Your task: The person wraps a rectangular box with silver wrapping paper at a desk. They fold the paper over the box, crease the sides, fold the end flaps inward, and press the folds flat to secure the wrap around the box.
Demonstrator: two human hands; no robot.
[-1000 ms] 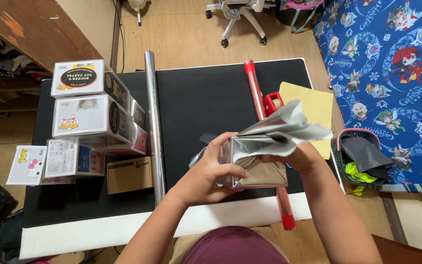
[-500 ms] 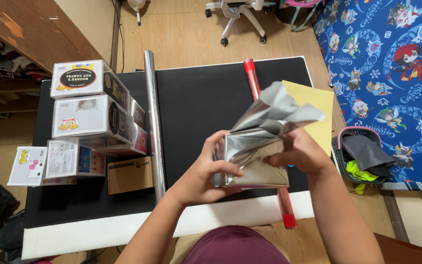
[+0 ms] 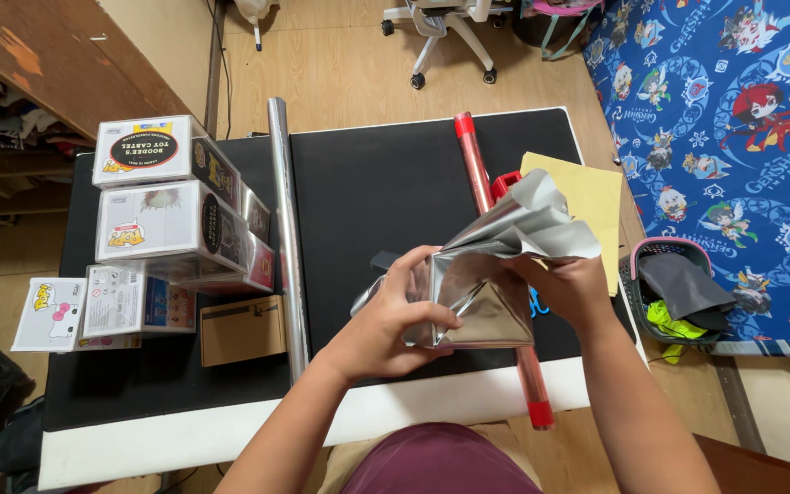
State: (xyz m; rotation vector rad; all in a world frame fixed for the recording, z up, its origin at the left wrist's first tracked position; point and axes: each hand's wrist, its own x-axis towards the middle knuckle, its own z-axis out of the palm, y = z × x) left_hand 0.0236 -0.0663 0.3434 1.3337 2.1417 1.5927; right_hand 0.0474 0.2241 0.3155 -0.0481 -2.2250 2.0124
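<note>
Left hand (image 3: 393,325) closed on silver foil (image 3: 486,265) around a box, right hand (image 3: 567,285) gripping the foil's loose upper flap, both above black table (image 3: 386,183), red roll (image 3: 496,265) beneath, silver roll (image 3: 285,229) and stacked boxes (image 3: 171,210) left, yellow sheet (image 3: 592,197) right

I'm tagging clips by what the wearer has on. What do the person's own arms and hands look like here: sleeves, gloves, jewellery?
Both forearms are bare from the bottom edge of the head view up to the hands: no sleeves show. The left hand and right hand wear no gloves. No rings, watch or bands can be seen on the fingers or wrists that show. Maroon clothing shows at the bottom edge.
</note>
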